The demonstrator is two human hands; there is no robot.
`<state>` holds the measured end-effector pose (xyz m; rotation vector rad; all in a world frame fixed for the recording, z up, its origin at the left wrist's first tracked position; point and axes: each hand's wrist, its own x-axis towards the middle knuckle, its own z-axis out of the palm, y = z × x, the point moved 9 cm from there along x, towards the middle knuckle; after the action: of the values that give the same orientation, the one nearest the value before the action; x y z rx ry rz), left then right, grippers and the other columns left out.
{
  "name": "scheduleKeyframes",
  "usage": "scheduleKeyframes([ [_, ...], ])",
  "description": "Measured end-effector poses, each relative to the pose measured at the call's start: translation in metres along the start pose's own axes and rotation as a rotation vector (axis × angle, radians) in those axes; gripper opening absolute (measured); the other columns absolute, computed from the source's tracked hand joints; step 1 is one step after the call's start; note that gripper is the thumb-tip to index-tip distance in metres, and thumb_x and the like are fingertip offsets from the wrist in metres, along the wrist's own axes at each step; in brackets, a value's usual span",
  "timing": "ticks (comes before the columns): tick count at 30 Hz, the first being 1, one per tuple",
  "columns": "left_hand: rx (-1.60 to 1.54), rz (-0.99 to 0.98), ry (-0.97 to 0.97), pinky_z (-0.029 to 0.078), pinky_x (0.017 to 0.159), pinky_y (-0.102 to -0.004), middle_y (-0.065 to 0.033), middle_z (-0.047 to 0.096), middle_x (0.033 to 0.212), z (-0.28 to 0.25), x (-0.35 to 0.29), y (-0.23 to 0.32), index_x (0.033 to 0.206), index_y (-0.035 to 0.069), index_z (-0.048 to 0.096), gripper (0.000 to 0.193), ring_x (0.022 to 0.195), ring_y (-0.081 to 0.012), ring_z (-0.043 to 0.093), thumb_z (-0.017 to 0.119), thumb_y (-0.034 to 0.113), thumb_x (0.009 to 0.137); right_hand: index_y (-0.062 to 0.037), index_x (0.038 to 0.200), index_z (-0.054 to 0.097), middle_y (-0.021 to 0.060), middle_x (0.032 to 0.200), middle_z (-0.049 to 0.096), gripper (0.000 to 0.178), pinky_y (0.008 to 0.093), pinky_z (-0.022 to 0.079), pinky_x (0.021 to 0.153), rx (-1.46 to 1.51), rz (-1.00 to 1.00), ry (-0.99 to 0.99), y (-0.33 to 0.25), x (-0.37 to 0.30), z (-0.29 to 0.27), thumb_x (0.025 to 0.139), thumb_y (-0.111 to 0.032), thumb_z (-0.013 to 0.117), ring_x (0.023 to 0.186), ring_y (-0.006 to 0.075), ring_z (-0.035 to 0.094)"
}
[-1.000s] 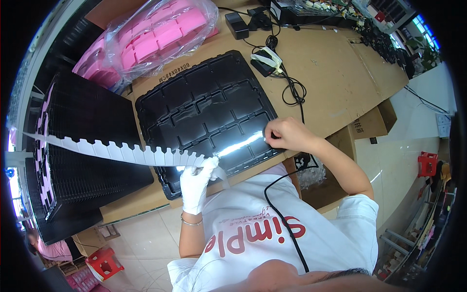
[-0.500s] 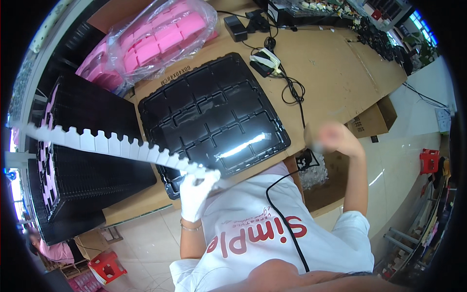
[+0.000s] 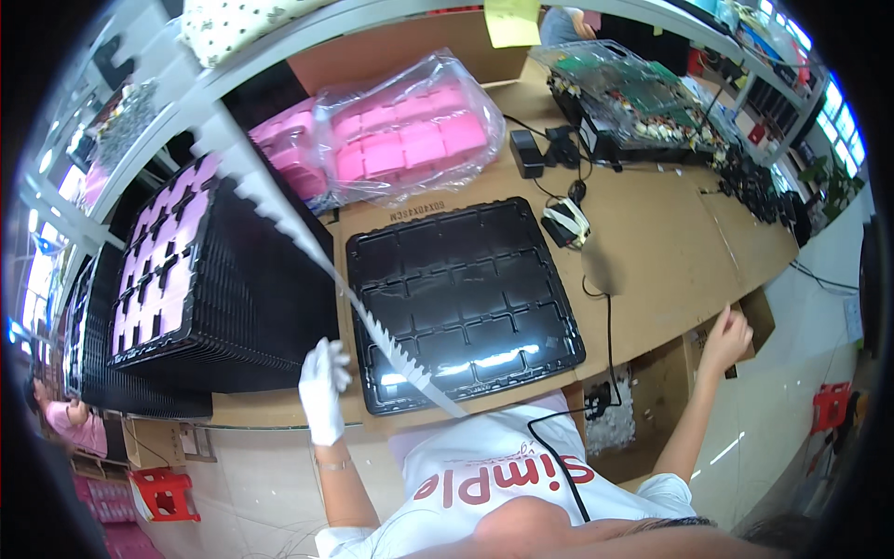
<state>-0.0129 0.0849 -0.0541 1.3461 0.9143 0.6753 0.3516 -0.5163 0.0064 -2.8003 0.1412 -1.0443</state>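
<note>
My left hand [image 3: 323, 391], in a white glove, is open at the table's near edge, its fingers apart and somewhat bent. To its right, a long white notched strip [image 3: 380, 334] slants across a black compartmented plastic tray [image 3: 456, 303]. The strip's near end reaches past the tray's front edge, and its far end runs to the upper left, close to the camera and blurred. In the picture a gap separates glove and strip. My bare right hand [image 3: 726, 341] is raised beyond the table's right edge, fingers loosely curled, with no thing visible in it.
Tall stacks of black trays with pink inserts [image 3: 214, 279] stand at left. Behind lie bagged pink foam pieces [image 3: 410, 140], a black power adapter [image 3: 526, 154] and a box of circuit boards [image 3: 633, 102]. A black cable [image 3: 610, 345] hangs over the front edge. A blurred dark smear [image 3: 601, 270] is unclear.
My left hand has let go of the strip and moved left. The strip now slopes more steeply. My right hand has swung outward to the right. The view has tilted up.
</note>
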Motion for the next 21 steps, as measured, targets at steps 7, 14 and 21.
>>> scheduleKeyframes([
  [7,0.714,0.651,-0.133,0.051,0.084,-0.0365,-0.0122,0.068,0.1,0.139,0.109,0.071,0.109,0.004,0.065,0.025,0.095,-0.0277,0.065,0.06,0.024,0.094,-0.0063,0.097,0.066,0.0095,0.095,0.065,0.02,0.0364,0.052,0.077,1.156,-1.002,0.075,-0.408,0.003,-0.033,0.078,-0.003,0.07,0.09,0.0278,0.063],
  [14,1.079,1.083,0.039,0.041,0.096,-0.0448,-0.0135,0.062,0.116,0.227,0.171,0.078,0.109,0.008,0.065,0.033,0.113,-0.0305,0.056,0.071,0.023,0.08,-0.0069,0.094,0.067,0.0108,0.1,0.063,0.021,0.0406,0.051,0.081,0.875,-1.209,-0.098,-0.6,-0.034,0.094,0.075,-0.014,0.072,0.098,0.028,0.062],
  [21,1.091,0.82,-0.106,0.042,0.09,-0.0436,-0.0079,0.065,0.107,0.223,0.193,0.073,0.1,0.009,0.07,0.024,0.107,-0.0279,0.057,0.068,0.026,0.082,-0.0039,0.069,0.069,0.0123,0.074,0.069,0.009,0.0367,0.052,0.068,0.866,-1.078,-0.795,-0.66,-0.014,0.157,0.068,-0.011,0.074,0.07,0.0258,0.066],
])
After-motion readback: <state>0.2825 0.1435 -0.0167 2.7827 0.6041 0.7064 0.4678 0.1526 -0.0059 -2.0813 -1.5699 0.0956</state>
